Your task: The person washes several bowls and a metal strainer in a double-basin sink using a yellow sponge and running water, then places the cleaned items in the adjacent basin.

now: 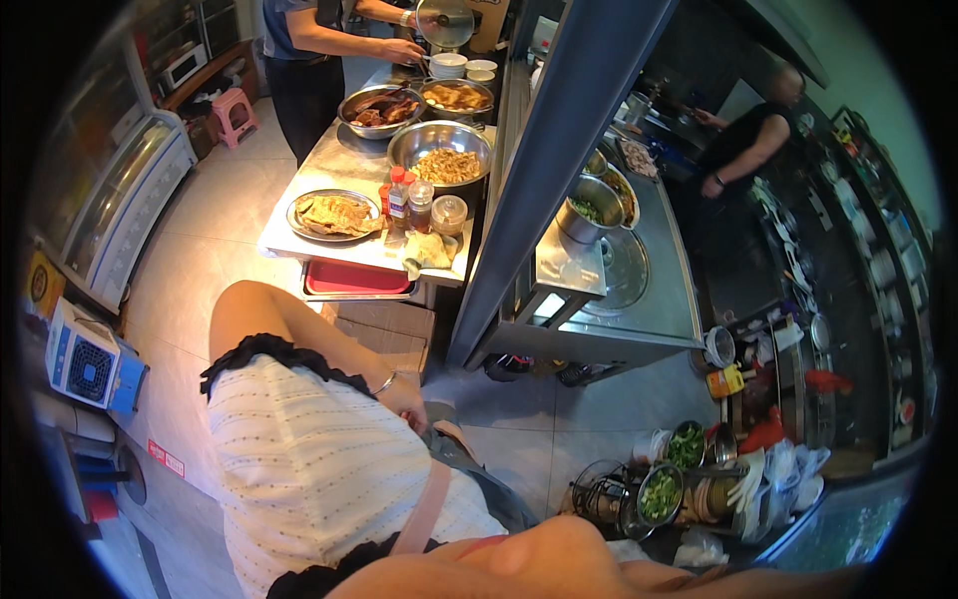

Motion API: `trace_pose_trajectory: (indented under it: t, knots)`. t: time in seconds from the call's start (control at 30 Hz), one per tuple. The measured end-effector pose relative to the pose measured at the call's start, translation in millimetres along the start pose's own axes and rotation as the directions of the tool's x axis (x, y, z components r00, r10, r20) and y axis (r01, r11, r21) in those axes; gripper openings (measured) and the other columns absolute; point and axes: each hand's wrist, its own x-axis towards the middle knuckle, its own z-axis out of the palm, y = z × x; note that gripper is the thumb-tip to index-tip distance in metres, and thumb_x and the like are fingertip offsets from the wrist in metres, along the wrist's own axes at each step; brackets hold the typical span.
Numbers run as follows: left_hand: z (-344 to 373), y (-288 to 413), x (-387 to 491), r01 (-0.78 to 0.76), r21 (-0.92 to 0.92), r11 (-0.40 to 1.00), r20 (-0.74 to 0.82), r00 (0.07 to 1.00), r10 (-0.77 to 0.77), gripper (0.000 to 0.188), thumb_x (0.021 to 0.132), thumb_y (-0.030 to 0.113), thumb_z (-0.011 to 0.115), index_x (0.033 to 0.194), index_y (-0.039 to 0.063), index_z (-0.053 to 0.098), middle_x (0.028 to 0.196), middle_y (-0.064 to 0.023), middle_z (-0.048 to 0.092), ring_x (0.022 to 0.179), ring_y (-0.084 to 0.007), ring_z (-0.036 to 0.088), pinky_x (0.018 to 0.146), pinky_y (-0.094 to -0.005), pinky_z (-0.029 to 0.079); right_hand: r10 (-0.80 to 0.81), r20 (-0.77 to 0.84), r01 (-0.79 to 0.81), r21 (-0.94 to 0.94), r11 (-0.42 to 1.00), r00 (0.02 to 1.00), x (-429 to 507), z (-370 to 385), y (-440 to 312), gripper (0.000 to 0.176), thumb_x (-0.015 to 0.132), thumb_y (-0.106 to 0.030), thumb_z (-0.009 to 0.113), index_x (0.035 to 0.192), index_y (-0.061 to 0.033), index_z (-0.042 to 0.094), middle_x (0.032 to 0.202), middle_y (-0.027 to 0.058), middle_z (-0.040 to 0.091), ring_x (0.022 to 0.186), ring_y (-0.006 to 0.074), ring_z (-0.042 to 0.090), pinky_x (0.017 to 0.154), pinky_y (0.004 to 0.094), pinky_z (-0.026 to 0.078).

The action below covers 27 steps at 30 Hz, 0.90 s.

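My left hand (414,412), with a bracelet at the wrist, rests near my waist beside dark grey fabric; its fingers look curled, and whether they hold anything is hidden. My right hand is out of view. Before me stands a lit table (359,168) with a metal plate of fried food (334,215), a steel bowl of chopped food (447,165), a bowl of dark braised meat (383,114) and a pan of food in sauce (456,96). Seasoning bottles (397,198), lidded jars (449,215) and a cloth (430,253) sit at its near end.
A person (307,60) at the table's far end holds a glass lid (444,22). A dark post (557,180) separates the table from a steel counter (658,277), where another person (748,142) stands beyond. Greens in baskets (660,493) are low right; a display case (131,202) stands left.
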Motion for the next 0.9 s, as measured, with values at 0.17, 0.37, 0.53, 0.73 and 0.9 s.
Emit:
trace_pose_trajectory:
  t: [0.17, 0.37, 0.53, 0.73, 0.9]
  knots:
    - [-4.4, 0.5, 1.0, 0.092, -0.031, 0.995, -0.169, 0.981, -0.096, 0.031, 0.081, 0.032, 0.065, 0.107, 0.015, 0.067, 0.097, -0.0049, 0.071, 0.087, -0.0222, 0.068, 0.072, -0.0346, 0.053, -0.010, 0.228, 0.006, 0.021, 1.000, 0.974, 57.6, -10.9, -71.7, 0.053, 0.078, -0.006, 0.067, 0.126, -0.0016, 0.044, 0.105, 0.0140, 0.064, 0.093, 0.0231, 0.062, 0.079, 0.0328, 0.049]
    - [17.4, 7.9, 34.7, 0.142, 0.003, 0.990, -0.481, 0.868, -0.123, 0.022, 0.084, 0.031, 0.061, 0.089, 0.011, 0.067, 0.085, -0.0086, 0.068, 0.078, -0.0271, 0.065, 0.064, -0.0376, 0.051, -0.004, 0.485, 0.000, 0.007, 1.000, 0.875, 106.3, -41.1, -137.4, 0.046, 0.080, -0.006, 0.066, 0.122, -0.0014, 0.048, 0.102, 0.0129, 0.064, 0.091, 0.0214, 0.062, 0.078, 0.0312, 0.049]
    - [42.7, 34.6, 38.7, 0.147, -0.003, 0.989, -0.694, 0.712, -0.108, 0.019, 0.083, 0.029, 0.060, 0.080, 0.010, 0.062, 0.081, -0.0088, 0.065, 0.075, -0.0296, 0.063, 0.059, -0.0376, 0.049, 0.036, 0.627, -0.017, -0.037, 0.999, 0.778, 125.9, -50.7, -179.2, 0.040, 0.081, -0.006, 0.064, 0.119, -0.0013, 0.051, 0.100, 0.0119, 0.065, 0.089, 0.0200, 0.062, 0.077, 0.0298, 0.049]
    - [86.4, 44.4, 11.7, 0.218, -0.259, 0.941, -0.817, 0.470, -0.334, 0.020, 0.081, 0.032, 0.062, 0.082, 0.012, 0.064, 0.079, -0.0075, 0.065, 0.072, -0.0303, 0.063, 0.060, -0.0392, 0.049, 0.092, 0.708, -0.084, -0.046, 0.995, 0.701, 135.2, -15.8, -200.3, 0.033, 0.083, -0.006, 0.063, 0.115, -0.0011, 0.054, 0.098, 0.0109, 0.065, 0.087, 0.0183, 0.062, 0.075, 0.0281, 0.049]
    - [113.2, 33.2, -46.7, 0.173, -0.402, 0.899, -0.825, 0.357, -0.438, 0.020, 0.078, 0.031, 0.064, 0.082, 0.011, 0.063, 0.074, -0.0078, 0.065, 0.066, -0.0279, 0.063, 0.058, -0.0361, 0.048, 0.113, 0.724, -0.117, -0.045, 0.992, 0.680, 136.6, 34.5, -217.1, 0.028, 0.085, -0.006, 0.061, 0.112, -0.0009, 0.057, 0.096, 0.0099, 0.065, 0.085, 0.0169, 0.062, 0.074, 0.0267, 0.048]
